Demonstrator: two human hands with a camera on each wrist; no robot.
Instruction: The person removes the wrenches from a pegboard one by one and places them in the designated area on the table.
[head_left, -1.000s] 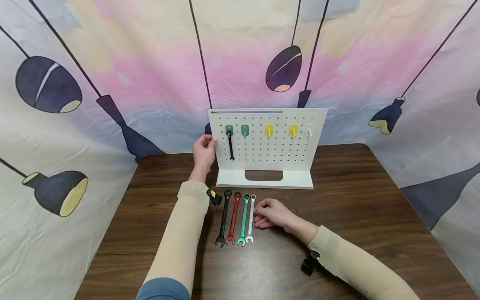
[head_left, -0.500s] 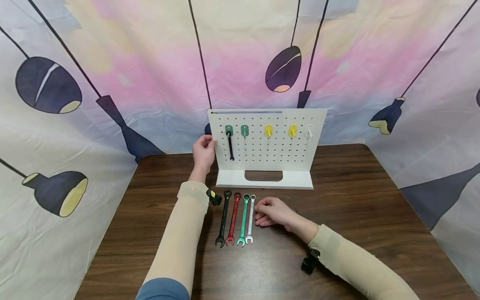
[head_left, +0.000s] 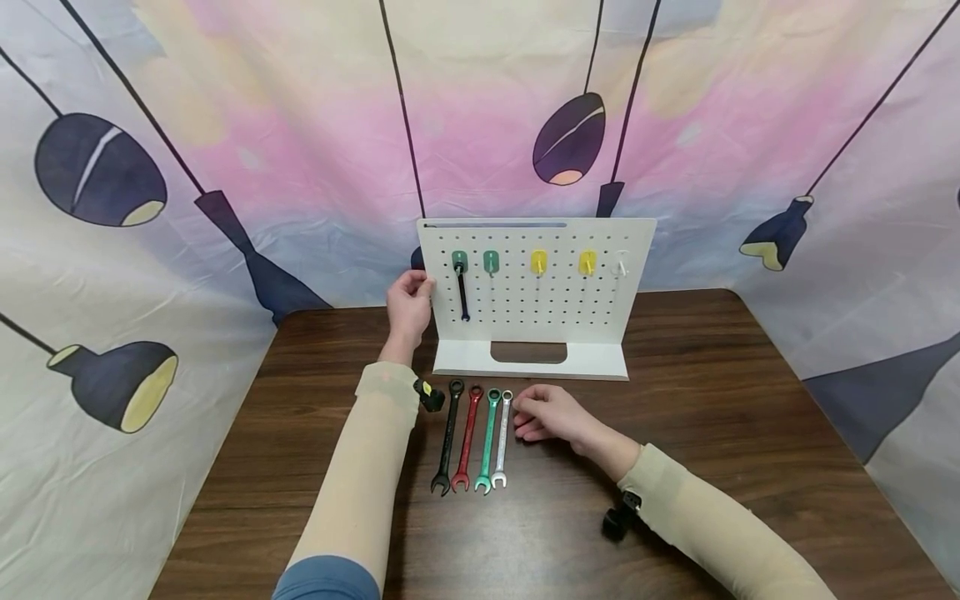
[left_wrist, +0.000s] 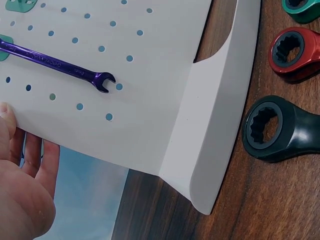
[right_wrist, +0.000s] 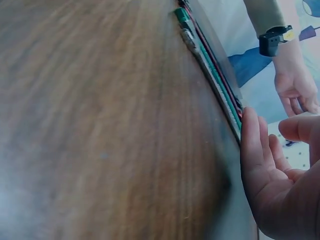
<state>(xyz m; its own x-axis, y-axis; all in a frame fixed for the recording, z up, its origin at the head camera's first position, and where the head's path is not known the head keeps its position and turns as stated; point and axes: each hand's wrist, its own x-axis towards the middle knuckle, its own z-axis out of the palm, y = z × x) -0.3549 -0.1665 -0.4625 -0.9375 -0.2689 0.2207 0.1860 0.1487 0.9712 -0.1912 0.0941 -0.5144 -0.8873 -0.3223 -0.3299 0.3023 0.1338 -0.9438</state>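
Observation:
My left hand [head_left: 409, 312] holds the left edge of a white pegboard [head_left: 555, 312], thumb in front and fingers behind in the left wrist view. A dark purple combination wrench [left_wrist: 55, 63] hangs from the leftmost green hook [head_left: 460, 257]. On the table, a black wrench [head_left: 448, 437], a red wrench [head_left: 468, 437], a green wrench [head_left: 488, 442] and a silver wrench [head_left: 502, 440] lie side by side, ring ends toward the board. Just right of the silver wrench's ring end is my right hand [head_left: 551, 414], its fingers loosely bent and holding nothing.
Another green hook [head_left: 491, 262], two yellow hooks, one being the right yellow hook [head_left: 588, 262], and a clear hook [head_left: 621, 263] are on the board. Behind the brown wooden table [head_left: 712, 400] hangs a cloth printed with lamps [head_left: 480, 100].
My right hand has shifted slightly toward the board and a little right, beside the silver wrench's ring end. My left hand stays on the board's edge; the wrenches have not moved.

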